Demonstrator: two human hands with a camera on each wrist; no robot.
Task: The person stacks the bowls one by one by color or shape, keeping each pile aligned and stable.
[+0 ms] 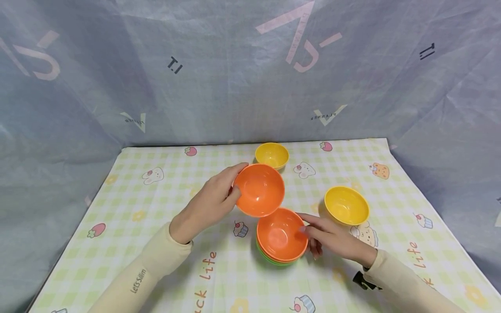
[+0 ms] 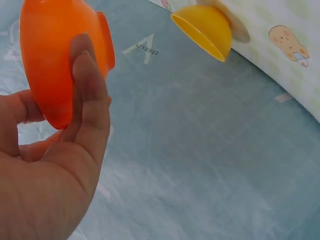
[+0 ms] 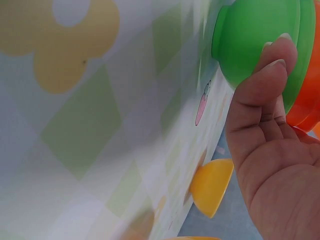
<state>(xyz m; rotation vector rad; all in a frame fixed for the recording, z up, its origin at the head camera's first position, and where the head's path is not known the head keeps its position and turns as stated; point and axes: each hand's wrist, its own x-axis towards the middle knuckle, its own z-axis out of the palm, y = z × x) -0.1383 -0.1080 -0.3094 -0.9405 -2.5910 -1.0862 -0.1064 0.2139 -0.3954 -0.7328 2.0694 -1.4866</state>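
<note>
My left hand (image 1: 213,202) holds an orange bowl (image 1: 261,191) by its left side, thumb at the rim and fingers behind the outside wall. The bowl is raised and tilted, its hollow side toward the head camera. Just below it in the head view stands a stack of bowls, an orange bowl (image 1: 279,234) on top and green bowls (image 3: 260,40) beneath. With its thumb over the top rim and fingers curled against the green outer wall, my right hand (image 1: 336,239) grips the stack's right side. The raised bowl's lower edge overlaps the stack's far rim.
One yellow bowl (image 1: 272,155) stands near the back edge of the table, behind the raised bowl. Another yellow bowl (image 1: 346,205) is right of the stack, beyond my right hand. A checked cloth (image 1: 164,261) covers the table; grey-blue fabric (image 1: 219,87) hangs behind and at both sides.
</note>
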